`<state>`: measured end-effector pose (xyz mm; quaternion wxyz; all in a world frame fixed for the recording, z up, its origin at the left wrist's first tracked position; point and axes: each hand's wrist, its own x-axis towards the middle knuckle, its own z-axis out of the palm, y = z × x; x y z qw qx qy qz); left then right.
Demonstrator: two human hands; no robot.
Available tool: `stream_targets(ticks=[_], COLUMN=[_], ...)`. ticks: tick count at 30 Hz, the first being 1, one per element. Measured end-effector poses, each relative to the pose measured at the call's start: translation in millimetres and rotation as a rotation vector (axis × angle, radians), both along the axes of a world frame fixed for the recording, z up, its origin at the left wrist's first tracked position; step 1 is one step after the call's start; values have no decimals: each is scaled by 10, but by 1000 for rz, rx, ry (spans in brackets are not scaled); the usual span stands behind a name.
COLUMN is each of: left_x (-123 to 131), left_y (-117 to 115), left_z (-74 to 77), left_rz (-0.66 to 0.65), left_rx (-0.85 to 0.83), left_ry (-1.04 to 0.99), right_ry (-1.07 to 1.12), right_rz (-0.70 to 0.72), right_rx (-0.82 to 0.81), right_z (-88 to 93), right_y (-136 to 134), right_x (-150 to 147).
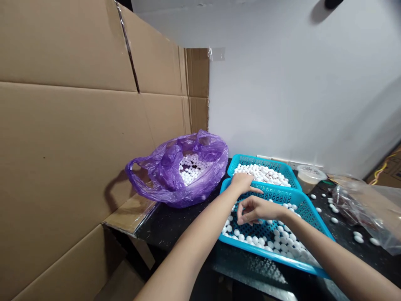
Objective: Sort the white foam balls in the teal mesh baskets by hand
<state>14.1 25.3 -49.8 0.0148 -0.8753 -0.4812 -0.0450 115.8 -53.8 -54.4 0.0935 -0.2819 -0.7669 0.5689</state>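
The person's right hand (255, 211) hangs over the nearer of two turquoise rectangular plastic mesh baskets (282, 195), its fingers curled downward and bunched toward the thumb, just above a thin, patchy layer of white rounded beads (266, 241). The fingertips are partly hidden, so I cannot tell whether they are clamped on a bead. The left hand (242, 183) lies across the back rim of the same basket, open, with its fingers together and extended toward the right hand. The beads lie directly below the right hand, which is the nearer of the two to them, while the left hand sits just behind and above it, touching only the rim. The basket's long axis runs roughly left to right across the view, slanting down toward the right, and the beads gather mostly along its front and right side. Just behind it, a second turquoise mesh basket (250, 159) holds a fuller heap of similar beads (263, 173). To the left, an open purple plastic bag (156, 177) holds more white beads (191, 169) and rests on the black desk (169, 225) beside a tall corrugated cardboard panel (62, 125). To the right, loose beads (333, 220) lie scattered on the desk near a clear plastic bag (360, 209) and a lidded translucent plastic tub (310, 177).
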Motion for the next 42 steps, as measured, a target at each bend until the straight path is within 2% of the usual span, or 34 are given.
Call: stream_targets(ticks=[3, 11, 20, 31, 42], left_x=[4, 9, 9, 12, 18], left_y=[-12, -37, -22, -28, -11], left_z=[18, 39, 29, 33, 18], left_rz=[3, -3, 8, -6, -8], left_rx=[-20, -10, -26, -5, -4], left_ry=[-3, 6, 1, 17, 21], right_ry=[-28, -33, -84, -185, -194], right_rz=[73, 64, 45, -9, 40], right_rx=[-117, -194, -166, -84, 38], right_z=[54, 11, -27, 30, 80], right_y=[-35, -63, -53, -81, -112], right_x=[12, -18, -28, -58, -82])
